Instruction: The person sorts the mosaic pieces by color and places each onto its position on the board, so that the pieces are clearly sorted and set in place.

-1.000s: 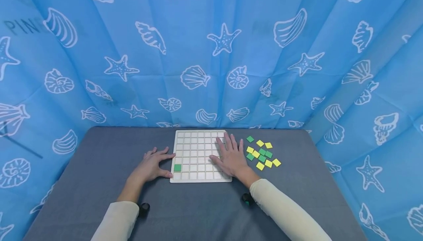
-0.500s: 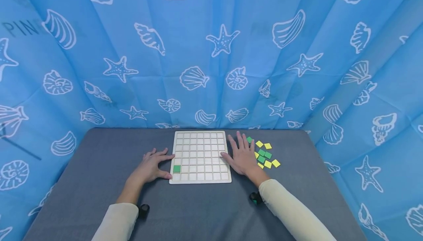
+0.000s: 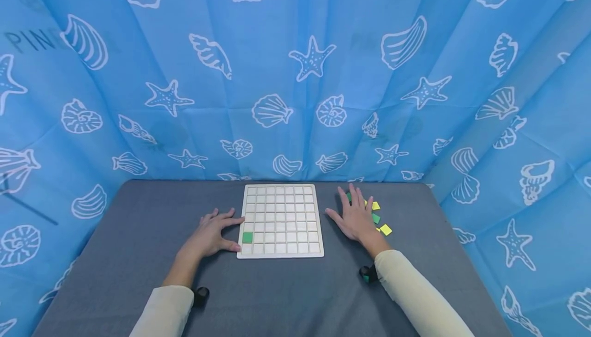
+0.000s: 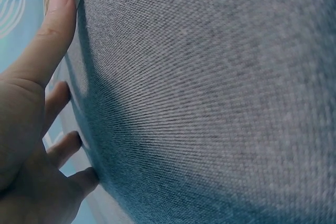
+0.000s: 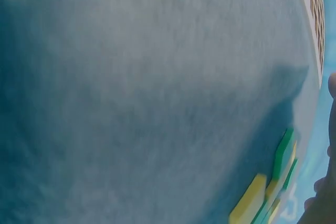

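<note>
Presently, at nine o'clock on the board [image 3: 286,217], the left hand [image 3: 210,233] stands with fingers apart, thumb and forefinger touching its edge. Squarish, the board's sides run toward twelve; a green tile [image 3: 247,237] sits at its eight. Off its three, the right hand [image 3: 357,220], spread and aimed at eleven, covers loose tiles [image 3: 385,230]; contact cannot be told. Surface [image 3: 281,291] shows between board and right hand.

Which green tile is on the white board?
The green tile in the leftmost column of the board, second from bottom; other green tiles lie off it, by the right hand.
</note>
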`<state>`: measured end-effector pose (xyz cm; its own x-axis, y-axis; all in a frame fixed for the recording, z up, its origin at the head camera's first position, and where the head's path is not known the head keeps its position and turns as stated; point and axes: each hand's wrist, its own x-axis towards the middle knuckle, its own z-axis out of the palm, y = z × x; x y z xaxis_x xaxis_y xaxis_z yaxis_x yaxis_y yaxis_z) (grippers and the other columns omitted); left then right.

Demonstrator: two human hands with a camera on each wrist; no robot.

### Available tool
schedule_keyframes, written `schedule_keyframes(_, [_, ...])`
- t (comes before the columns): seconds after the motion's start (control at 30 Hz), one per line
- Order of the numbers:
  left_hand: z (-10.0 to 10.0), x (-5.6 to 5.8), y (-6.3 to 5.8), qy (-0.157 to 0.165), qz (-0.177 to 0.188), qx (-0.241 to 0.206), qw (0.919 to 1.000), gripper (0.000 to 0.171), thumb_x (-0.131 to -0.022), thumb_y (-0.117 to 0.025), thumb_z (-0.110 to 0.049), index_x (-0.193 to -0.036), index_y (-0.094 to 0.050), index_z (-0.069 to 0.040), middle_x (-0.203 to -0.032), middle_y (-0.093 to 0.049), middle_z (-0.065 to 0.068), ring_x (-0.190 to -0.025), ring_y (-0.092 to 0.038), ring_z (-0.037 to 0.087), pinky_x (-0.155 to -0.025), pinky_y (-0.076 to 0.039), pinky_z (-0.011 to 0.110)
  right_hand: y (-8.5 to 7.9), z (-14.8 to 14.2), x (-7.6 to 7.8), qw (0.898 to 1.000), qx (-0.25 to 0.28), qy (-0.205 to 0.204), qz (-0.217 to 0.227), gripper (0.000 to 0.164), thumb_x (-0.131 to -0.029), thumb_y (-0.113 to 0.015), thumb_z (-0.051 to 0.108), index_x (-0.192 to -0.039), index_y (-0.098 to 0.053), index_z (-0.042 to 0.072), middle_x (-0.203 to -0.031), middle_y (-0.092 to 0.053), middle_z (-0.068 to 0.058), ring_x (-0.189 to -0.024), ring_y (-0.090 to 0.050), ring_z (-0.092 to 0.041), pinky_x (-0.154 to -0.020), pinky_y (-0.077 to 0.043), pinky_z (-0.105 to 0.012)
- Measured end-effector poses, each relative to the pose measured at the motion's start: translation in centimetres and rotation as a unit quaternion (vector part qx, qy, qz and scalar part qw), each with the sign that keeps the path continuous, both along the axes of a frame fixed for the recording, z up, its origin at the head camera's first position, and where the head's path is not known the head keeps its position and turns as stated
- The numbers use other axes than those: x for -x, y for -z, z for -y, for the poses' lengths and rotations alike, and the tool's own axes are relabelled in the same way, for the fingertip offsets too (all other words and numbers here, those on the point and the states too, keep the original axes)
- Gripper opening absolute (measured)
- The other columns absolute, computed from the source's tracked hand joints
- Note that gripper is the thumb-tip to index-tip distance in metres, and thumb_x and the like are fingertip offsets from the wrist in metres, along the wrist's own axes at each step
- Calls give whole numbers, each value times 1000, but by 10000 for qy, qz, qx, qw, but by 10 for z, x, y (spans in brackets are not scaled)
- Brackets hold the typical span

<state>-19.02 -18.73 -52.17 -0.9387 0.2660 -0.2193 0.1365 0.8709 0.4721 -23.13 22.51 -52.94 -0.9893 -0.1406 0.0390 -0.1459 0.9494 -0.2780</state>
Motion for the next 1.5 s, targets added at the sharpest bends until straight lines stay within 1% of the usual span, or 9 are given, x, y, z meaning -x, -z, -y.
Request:
schedule_keyframes(0.1, [0,0,2,3,10,-7,10000,88,-70,-88,-49,-148,-55,-28,-166,-35,13,-155,-14,53,-119,-10,77,2,-9,4,9999,77,94,47,83,-100,-50,62,-161,-29,10,-168,-17,-28,-155,-14,-51,-119,-4,-78])
schedule_keyframes(0.23, [0,0,3,-3,6,1,10000,88,-69,-88,-50,-148,-55,-29,-166,-35,13,-155,-15,53,-119,-10,77,2,-18,9,9995,148,228,164,80,-101,-51,58,-160,-29,9,-167,-19,-28,-155,-15,-51,-120,-3,-77])
schedule_keyframes(0.37, [1,1,3,2,-14,-1,10000,88,-69,-88,-50,-148,-56,-28,-166,-36,13,-155,-15,54,-119,-10,77,0,-25,14,9987,279,389,193,74,-102,-53,54,-157,-35,8,-163,-26,-27,-153,-20,-49,-122,-6,-74])
schedule_keyframes(0.53, [1,1,2,14,-24,14,10000,88,-70,-88,-50,-148,-56,-28,-166,-35,13,-155,-15,54,-119,-10,77,-1,-31,18,9971,489,581,74,65,-104,-56,46,-150,-43,3,-153,-38,-29,-145,-28,-50,-123,-13,-69])
schedule_keyframes(0.7, [1,0,2,11,-22,2,10000,88,-70,-88,-50,-148,-56,-28,-166,-36,13,-155,-15,54,-119,-10,77,0,-35,19,9943,648,840,115,59,-105,-54,43,-148,-48,2,-149,-41,-27,-142,-31,-48,-120,-23,-65])
schedule_keyframes(0.8, [0,0,2,5,-14,-14,10000,87,-70,-88,-50,-148,-56,-29,-166,-36,13,-155,-14,54,-119,-10,76,1,-35,20,9923,740,983,135,56,-105,-55,42,-145,-52,3,-148,-42,-26,-141,-31,-47,-117,-26,-65])
schedule_keyframes(1.07, [0,0,3,-18,-68,8,10000,87,-69,-89,-49,-148,-56,-29,-165,-37,13,-155,-15,53,-119,-10,77,3,-31,21,9914,776,1057,3,46,-105,-57,34,-138,-61,3,-147,-46,-23,-137,-35,-45,-114,-30,-65])
schedule_keyframes(1.37, [-1,0,3,-40,-110,14,9999,86,-69,-89,-47,-147,-57,-28,-165,-37,13,-155,-15,54,-119,-10,77,0,-25,21,9895,920,1110,-44,35,-103,-62,25,-130,-66,3,-142,-49,-21,-136,-36,-44,-112,-32,-63])
schedule_keyframes(1.5, [0,0,4,-45,-105,54,9999,87,-69,-89,-49,-147,-57,-28,-165,-38,13,-154,-16,54,-119,-11,77,-2,-24,22,9894,980,1065,-79,29,-101,-65,21,-124,-66,5,-136,-54,-20,-132,-39,-43,-110,-32,-63])
